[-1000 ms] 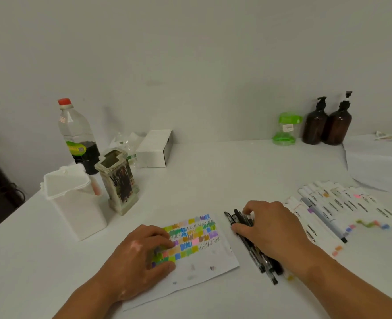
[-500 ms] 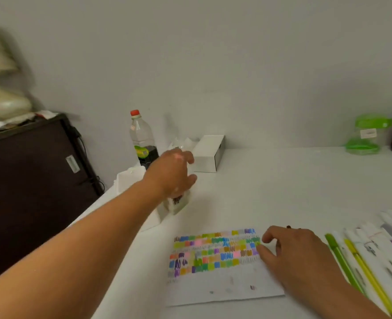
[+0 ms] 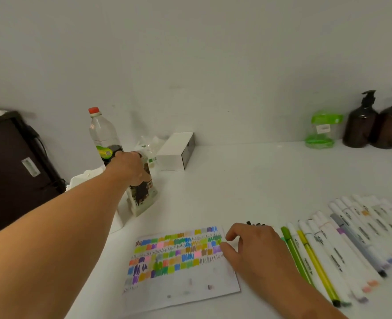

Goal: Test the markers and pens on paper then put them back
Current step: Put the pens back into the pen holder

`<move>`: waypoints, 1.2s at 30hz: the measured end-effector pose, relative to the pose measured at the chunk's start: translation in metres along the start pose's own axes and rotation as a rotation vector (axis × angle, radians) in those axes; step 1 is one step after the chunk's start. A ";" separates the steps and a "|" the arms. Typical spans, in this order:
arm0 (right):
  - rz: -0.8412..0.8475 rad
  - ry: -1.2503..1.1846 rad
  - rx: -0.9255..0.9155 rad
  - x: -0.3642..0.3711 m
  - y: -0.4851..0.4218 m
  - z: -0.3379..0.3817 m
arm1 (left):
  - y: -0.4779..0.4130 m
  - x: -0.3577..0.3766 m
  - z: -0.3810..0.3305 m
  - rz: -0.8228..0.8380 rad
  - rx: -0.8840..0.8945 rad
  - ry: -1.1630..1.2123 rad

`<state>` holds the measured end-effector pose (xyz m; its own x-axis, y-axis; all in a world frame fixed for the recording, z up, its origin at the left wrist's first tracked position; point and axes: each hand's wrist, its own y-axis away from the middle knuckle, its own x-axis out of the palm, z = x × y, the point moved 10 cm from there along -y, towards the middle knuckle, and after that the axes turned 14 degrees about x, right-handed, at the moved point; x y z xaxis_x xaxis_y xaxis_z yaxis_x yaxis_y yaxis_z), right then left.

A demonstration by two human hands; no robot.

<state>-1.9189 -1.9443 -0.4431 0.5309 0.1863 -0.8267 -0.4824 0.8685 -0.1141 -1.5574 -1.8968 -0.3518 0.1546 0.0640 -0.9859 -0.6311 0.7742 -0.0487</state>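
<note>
A white paper sheet (image 3: 181,286) covered with coloured test swatches lies on the white table near me. My right hand (image 3: 257,247) rests over a bundle of black pens (image 3: 256,224) just right of the sheet, fingers curled over them; only the pen tips show. A row of white markers (image 3: 342,240) and two green fineliners (image 3: 305,256) lies to the right. My left hand (image 3: 130,168) reaches far left and grips the top of a square decorated pen holder (image 3: 144,199), which stands slightly tilted.
Beside the holder stand a white lidded bin (image 3: 84,180), a clear bottle with a red cap (image 3: 103,134) and a white box (image 3: 176,150). A green-lidded jar (image 3: 321,131) and two brown pump bottles (image 3: 379,125) stand by the wall. A dark cabinet (image 3: 11,171) is at left.
My left hand left the paper, reached to the pen holder and now grips its top. My right hand stays on the black pens. The view swung left, then partly back.
</note>
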 end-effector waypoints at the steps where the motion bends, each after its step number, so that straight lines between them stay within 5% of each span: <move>1: -0.001 -0.004 -0.001 -0.002 0.000 -0.001 | 0.004 -0.005 -0.002 -0.018 0.017 0.022; 8: -0.039 -0.050 0.047 -0.025 0.000 -0.015 | 0.068 -0.072 -0.046 -0.276 0.253 0.199; 13: -0.059 -0.035 0.065 -0.036 0.004 -0.014 | 0.144 -0.067 -0.089 -0.225 0.393 0.503; 26: -0.079 0.038 0.052 -0.051 0.029 -0.012 | 0.209 -0.033 -0.127 -0.383 0.367 0.337; 32: -0.066 0.012 0.132 -0.076 0.031 -0.040 | 0.225 0.000 -0.095 -0.458 0.292 0.987; 36: 0.011 0.063 0.151 -0.075 0.027 -0.044 | 0.231 0.028 -0.100 -0.473 0.300 1.127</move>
<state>-2.0024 -1.9546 -0.4081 0.4796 0.1708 -0.8607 -0.3747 0.9268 -0.0249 -1.7751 -1.7793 -0.4068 -0.5087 -0.7163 -0.4777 -0.4712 0.6960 -0.5418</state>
